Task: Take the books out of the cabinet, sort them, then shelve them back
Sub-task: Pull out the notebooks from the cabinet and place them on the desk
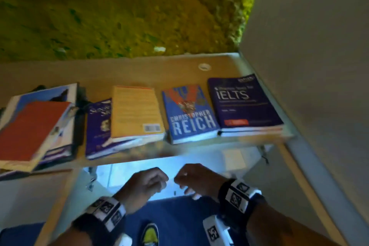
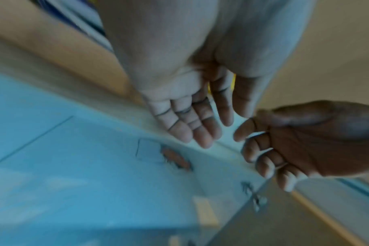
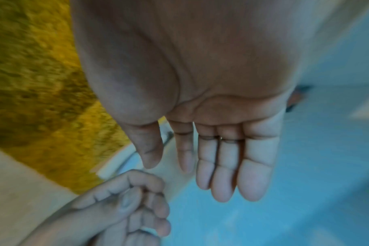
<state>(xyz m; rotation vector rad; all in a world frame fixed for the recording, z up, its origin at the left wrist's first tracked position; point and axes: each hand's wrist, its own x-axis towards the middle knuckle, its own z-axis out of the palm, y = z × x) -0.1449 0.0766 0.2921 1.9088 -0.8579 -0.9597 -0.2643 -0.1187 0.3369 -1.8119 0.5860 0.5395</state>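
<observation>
Several books lie flat on the light wooden cabinet top [image 1: 159, 72]: a dark IELTS book [image 1: 243, 104] at the right, a blue Christopher Reich book [image 1: 189, 114], a yellow book [image 1: 135, 112] resting on a purple book [image 1: 97, 126], and a red book [image 1: 30, 130] atop a slanted stack at the left. My left hand [image 1: 147, 183] and right hand [image 1: 191, 179] hover close together below the top's front edge, before the cabinet's opening. Both are empty. The left hand [image 2: 190, 116] has relaxed fingers, and the right hand [image 3: 217, 158] shows straight fingers.
A green moss wall [image 1: 119, 6] rises behind the cabinet and a grey wall [image 1: 319, 46] closes the right side. A white cable grommet [image 1: 204, 66] sits in the top. The cabinet's pale blue-lit interior [image 1: 139, 170] lies under my hands, with open door edges [image 1: 305, 185] on either side. A shoe [image 1: 149, 233] stands on blue carpet.
</observation>
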